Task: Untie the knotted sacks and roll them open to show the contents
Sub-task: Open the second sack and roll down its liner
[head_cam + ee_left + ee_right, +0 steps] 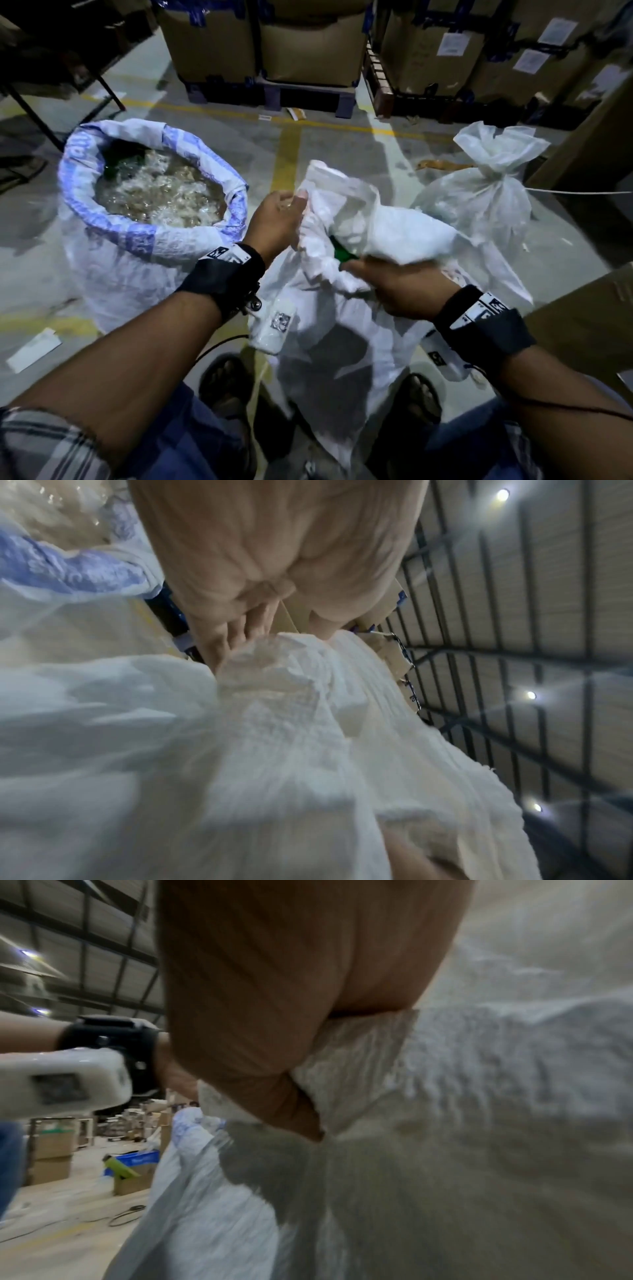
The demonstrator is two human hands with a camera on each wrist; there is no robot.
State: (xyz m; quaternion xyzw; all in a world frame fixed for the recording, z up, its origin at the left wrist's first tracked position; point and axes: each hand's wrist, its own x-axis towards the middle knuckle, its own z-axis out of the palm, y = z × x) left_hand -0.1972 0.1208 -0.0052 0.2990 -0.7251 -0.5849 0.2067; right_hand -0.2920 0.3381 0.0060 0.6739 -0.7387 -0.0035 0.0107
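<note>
Hands gripped the middle sack's (329,308) crumpled white mouth on the floor: left hand (277,219) pinching its left edge, right hand (400,291) clutching the near edge, green showing inside.

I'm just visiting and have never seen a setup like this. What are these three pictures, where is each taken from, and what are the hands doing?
There is no machine here: a person wears three cameras. The wide picture comes from the head, looking down at both arms; the black bands hold the wrist cameras, which give the two close, blurry pictures.

The left hand pinches the gathered top of the middle sack, and the right hand grips the same white cloth lower down. Its mouth is opening; something green shows inside.

On the floor to the left stands an open sack, its blue-printed rim rolled down over shiny scraps. To the right, a tied sack is still knotted. Cardboard boxes stand behind.
</note>
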